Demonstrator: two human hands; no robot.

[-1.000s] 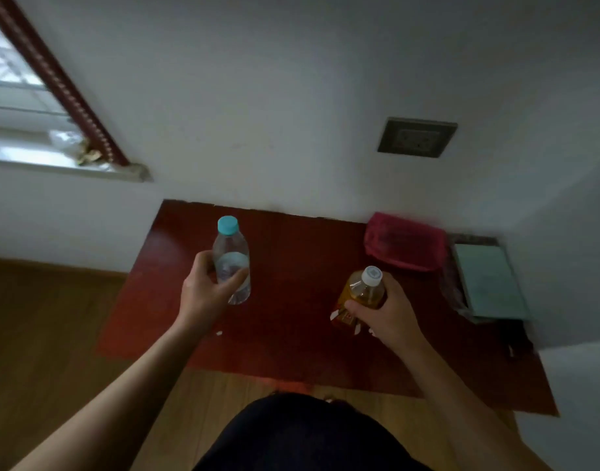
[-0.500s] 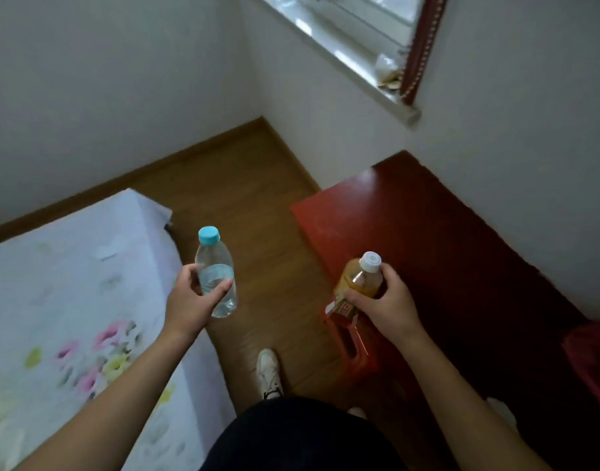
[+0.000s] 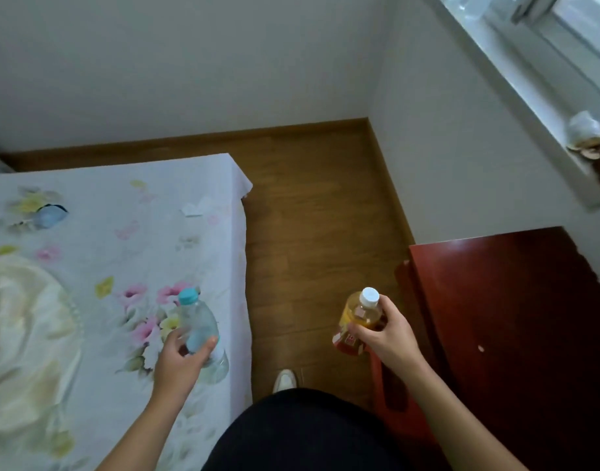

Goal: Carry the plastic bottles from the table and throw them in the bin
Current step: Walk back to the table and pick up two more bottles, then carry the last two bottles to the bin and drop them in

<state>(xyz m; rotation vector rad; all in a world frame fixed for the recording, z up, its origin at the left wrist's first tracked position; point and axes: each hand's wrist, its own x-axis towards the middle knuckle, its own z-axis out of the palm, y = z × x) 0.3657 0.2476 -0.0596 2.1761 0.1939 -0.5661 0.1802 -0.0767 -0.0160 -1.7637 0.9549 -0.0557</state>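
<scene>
i see my left hand (image 3: 178,363) closed around a clear water bottle (image 3: 201,329) with a light blue cap (image 3: 187,296). the fingers wrap the lower half of the bottle, and the thumb presses on its right side. the bottle is tilted a little, with the cap leaning to the left, and it is held in the air over the edge of a bed with a floral sheet (image 3: 105,266).

my right hand (image 3: 385,334) is closed around an orange drink bottle (image 3: 358,317) with a white cap (image 3: 369,295). the fingers hold it at the middle, above a red and yellow label (image 3: 346,339). this bottle also leans a little to the left, and it hangs above the wooden floor (image 3: 312,232), just beside the left edge of the dark red table (image 3: 512,317).

both bottles are off the table. between the two arms i see dark clothing (image 3: 302,433) and the tip of a white shoe (image 3: 285,380) on the floor. a window sill (image 3: 529,107) runs along the wall at the upper right. no bin shows in this view.
</scene>
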